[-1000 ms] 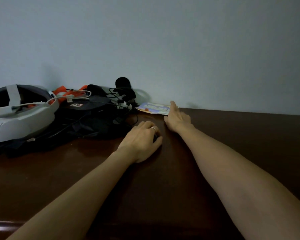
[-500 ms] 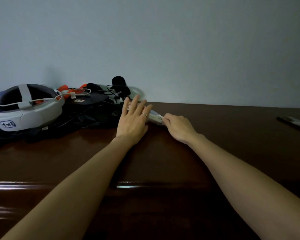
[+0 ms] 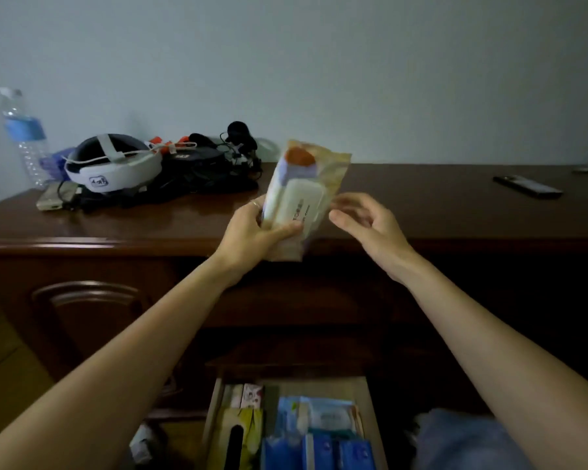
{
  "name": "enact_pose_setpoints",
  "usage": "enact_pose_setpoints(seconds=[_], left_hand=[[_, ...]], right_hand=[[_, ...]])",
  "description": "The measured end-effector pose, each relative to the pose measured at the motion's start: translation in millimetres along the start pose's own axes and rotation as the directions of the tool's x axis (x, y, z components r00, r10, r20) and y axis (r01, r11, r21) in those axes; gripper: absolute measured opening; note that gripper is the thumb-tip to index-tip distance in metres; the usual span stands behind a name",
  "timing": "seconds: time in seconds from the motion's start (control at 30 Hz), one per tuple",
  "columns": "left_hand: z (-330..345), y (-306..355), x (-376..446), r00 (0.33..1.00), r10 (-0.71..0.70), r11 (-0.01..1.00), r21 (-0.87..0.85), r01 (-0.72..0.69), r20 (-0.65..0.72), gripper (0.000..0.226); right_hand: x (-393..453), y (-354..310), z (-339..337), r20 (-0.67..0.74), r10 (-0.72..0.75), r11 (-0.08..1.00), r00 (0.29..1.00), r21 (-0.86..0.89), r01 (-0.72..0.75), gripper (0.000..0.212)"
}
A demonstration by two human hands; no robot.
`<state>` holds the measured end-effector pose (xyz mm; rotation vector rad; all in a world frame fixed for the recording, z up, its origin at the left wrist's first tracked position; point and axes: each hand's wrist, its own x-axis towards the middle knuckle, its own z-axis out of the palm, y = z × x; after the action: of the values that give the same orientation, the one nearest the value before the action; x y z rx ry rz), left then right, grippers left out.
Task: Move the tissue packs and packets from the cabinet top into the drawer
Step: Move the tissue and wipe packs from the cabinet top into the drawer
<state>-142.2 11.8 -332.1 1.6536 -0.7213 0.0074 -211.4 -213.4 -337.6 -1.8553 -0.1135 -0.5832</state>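
My left hand [image 3: 256,232] grips a wet-tissue pack [image 3: 299,191] by its lower end and holds it upright above the front edge of the dark wooden cabinet top [image 3: 421,205]. The pack is cream and tan with a white flip lid and an orange patch near its top. My right hand [image 3: 364,222] hovers just right of the pack with its fingers apart, holding nothing. Below, at the bottom of the view, the drawer [image 3: 214,412] stands pulled out, with several tissue packs and packets [image 3: 319,432] lying inside, blue ones in front.
On the cabinet's left sit a white headset [image 3: 112,164], a black pile of cables and gear [image 3: 197,167], a small flat device [image 3: 53,198] and a water bottle [image 3: 24,137]. A phone [image 3: 526,186] lies at the far right. A cabinet door [image 3: 82,320] is at lower left.
The pack was lifted off the cabinet top from near the gear pile and now stands upright in my left hand; my right hand has let go. The view dropped, revealing the drawer.
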Motion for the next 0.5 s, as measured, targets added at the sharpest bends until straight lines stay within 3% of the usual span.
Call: enact_pose_setpoints(seconds=[0.1,0.2,0.3,0.4,0.5], left_hand=[[15.2,-9.5,-60.5,0.991,-0.074,0.976,-0.196,0.094,0.109,0.029],[25.4,-47.0,-113.7,0.961,-0.248,0.936,-0.227,0.270,0.118,0.041],[38.3,-94.6,-155.3,0.881,-0.471,0.870,-0.142,0.472,0.041,0.028],[46.1,-141.4,-179.7,0.799,-0.601,0.799,-0.021,0.602,0.030,0.014],[39.8,-186.0,-197.8,0.730,-0.683,0.726,0.094,0.681,-0.024,0.020]], right_hand=[[-52.2,2.5,25.2,0.030,-0.050,0.994,0.998,0.095,0.047,0.017],[-100.5,26.7,46.2,0.076,0.069,0.988,0.995,0.136,-0.079,0.015],[-139.4,74.3,63.1,0.175,0.268,0.963,0.947,-0.018,-0.269,0.008],[-166.8,127.8,77.2,0.284,0.482,0.876,0.829,-0.194,-0.442,0.011],[-188.1,187.3,79.3,0.279,0.588,0.770,0.759,-0.481,-0.419,0.012]])
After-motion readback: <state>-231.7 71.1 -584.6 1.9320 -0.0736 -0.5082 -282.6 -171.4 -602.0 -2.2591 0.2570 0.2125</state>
